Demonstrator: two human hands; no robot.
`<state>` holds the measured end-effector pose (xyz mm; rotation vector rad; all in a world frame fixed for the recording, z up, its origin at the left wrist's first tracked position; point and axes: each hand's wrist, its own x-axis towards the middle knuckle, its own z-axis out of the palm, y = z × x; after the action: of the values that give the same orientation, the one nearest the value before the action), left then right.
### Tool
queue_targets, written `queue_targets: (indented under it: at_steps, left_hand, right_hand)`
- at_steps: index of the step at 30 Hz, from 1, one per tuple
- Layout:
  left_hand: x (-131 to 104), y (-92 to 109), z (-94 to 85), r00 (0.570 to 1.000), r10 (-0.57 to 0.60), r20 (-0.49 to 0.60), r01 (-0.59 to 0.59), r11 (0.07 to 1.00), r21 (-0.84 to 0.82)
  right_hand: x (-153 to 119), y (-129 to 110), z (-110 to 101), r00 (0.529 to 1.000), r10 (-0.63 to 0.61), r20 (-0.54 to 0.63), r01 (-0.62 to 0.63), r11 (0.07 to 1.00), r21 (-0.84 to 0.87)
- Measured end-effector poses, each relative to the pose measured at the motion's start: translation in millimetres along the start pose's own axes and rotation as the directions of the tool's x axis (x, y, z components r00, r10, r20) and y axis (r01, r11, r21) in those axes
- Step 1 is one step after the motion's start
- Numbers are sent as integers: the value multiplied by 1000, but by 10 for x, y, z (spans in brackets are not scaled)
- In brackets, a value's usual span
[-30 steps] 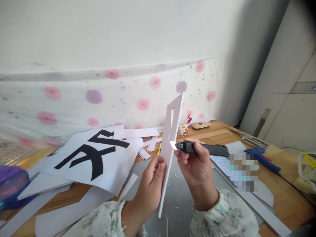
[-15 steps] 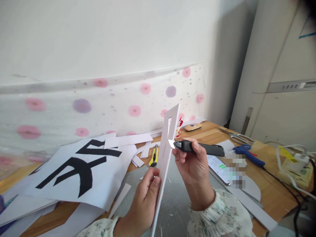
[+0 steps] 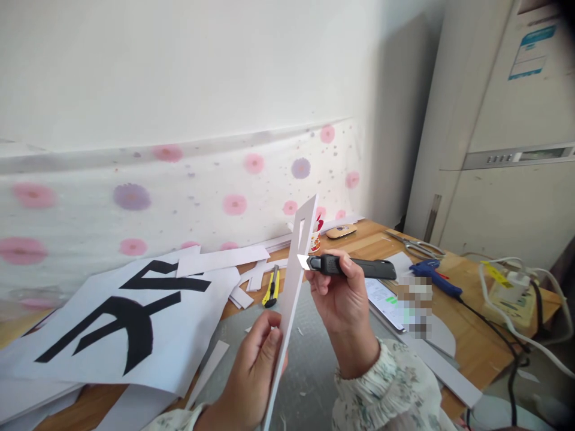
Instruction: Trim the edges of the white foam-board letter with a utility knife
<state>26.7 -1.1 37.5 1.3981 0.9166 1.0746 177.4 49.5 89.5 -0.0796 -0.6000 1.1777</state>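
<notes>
My left hand (image 3: 254, 365) grips a narrow white foam board (image 3: 291, 299) near its lower part, holding it upright and tilted, almost edge-on to me. A slot is cut through the board close to its top. My right hand (image 3: 344, 293) is closed around a black utility knife (image 3: 359, 267), held level with its blade (image 3: 304, 262) pointing left. The blade tip overlaps the board's face below the slot; how deep it sits in the board I cannot tell. Beneath both hands lies a grey cutting mat (image 3: 314, 359) with small white scraps.
Left is a white sheet (image 3: 179, 335) with black shapes, among board strips. Behind the board lies a yellow box cutter (image 3: 271, 287). Rightward are a phone (image 3: 381, 302), a blue glue gun (image 3: 435, 278), scissors (image 3: 417, 244) and a power strip (image 3: 512, 302) with cables. A mouse (image 3: 341, 231) lies at the back.
The view has turned slightly right, so everything appears further left. Both hands keep their hold on the board and the knife, with the blade still at the board.
</notes>
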Motion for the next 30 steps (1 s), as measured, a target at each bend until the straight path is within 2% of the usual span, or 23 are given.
queue_targets:
  at_steps: [18,30]
  left_hand:
    - [-4,-79,-6,1000,0,-25,2,998,69]
    - [-50,-91,-4,997,-48,-62,52,997,59]
  right_hand:
    - [31,-17,-26,999,-25,-46,26,1000,7]
    - [66,-58,-58,993,-61,-98,57,998,-39]
